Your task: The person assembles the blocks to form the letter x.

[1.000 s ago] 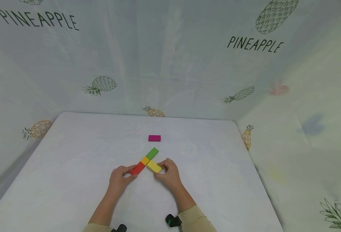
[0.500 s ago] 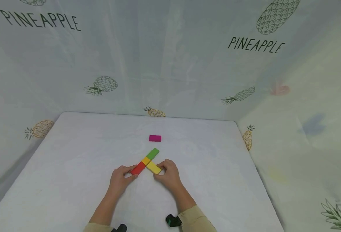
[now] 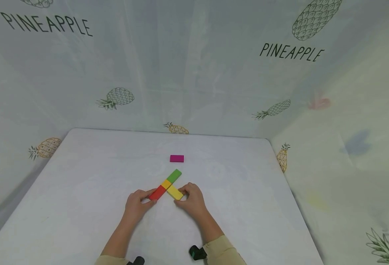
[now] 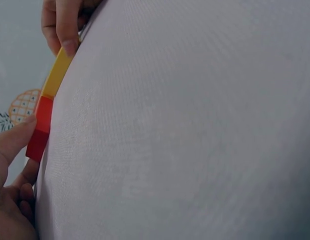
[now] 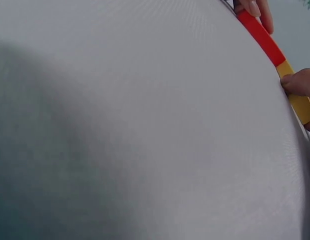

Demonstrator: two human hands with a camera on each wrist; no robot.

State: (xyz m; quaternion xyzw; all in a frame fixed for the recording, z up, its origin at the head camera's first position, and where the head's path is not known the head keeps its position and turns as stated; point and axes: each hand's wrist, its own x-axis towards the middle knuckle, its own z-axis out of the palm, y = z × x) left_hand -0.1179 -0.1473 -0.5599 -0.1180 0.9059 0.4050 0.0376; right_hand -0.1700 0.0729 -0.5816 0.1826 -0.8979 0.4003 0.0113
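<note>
In the head view a red block (image 3: 157,193), a small orange-yellow block (image 3: 166,184) and a green block (image 3: 174,176) form a slanting row on the table. My left hand (image 3: 137,204) pinches the red block near its lower end between thumb and fingers. A yellow block (image 3: 175,192) branches off to the lower right, its upper end against the row near the small block. My right hand (image 3: 192,200) grips its outer end between thumb and fingers. The left wrist view shows the red block (image 4: 41,125) and the yellow block (image 4: 57,75) from the side, low on the table.
A magenta block (image 3: 176,158) lies by itself beyond the green one. The white table (image 3: 247,206) has a far edge that meets a curtain (image 3: 194,66) printed with pineapples. Dark wrist cameras (image 3: 197,252) sit at both sleeves.
The yellow block has shifted slightly toward the row and lies lower, with my right hand still gripping it. My left hand has stayed on the red block.
</note>
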